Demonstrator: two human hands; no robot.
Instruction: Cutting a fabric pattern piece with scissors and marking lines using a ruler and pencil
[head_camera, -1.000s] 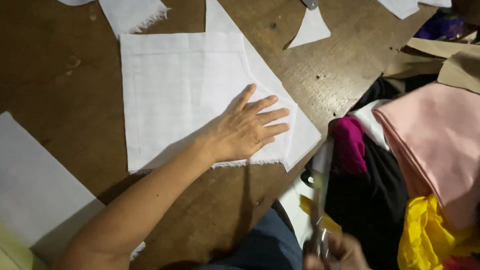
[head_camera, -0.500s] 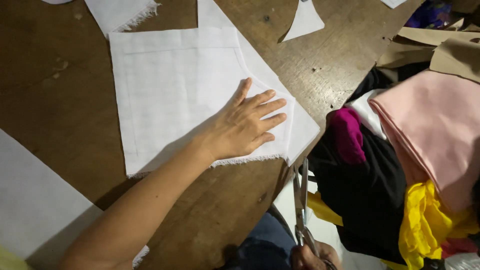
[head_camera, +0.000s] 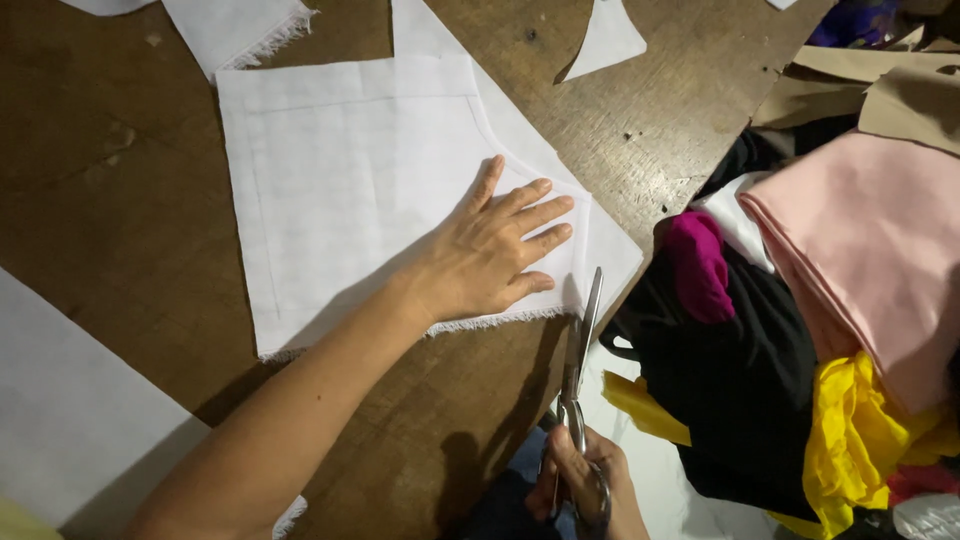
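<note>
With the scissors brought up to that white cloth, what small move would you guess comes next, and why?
Probably opening the scissors and easing the blades onto the frayed lower edge of the white cloth. The tips already point at that edge, the right hand grips the handles, and the left hand lies flat on the cloth.

**Worn wooden table under warm, dim light**

Dark brown wooden tabletop (head_camera: 120, 180), scratched and stained, filling most of the view. Brighter and paler in grain up and to the right of the flat hand, shaded toward the left edge. Soft shadows falling toward the near edge of the table. Beyond that edge, below the hand, only darkness; no floor, wall or window discernible.
</note>
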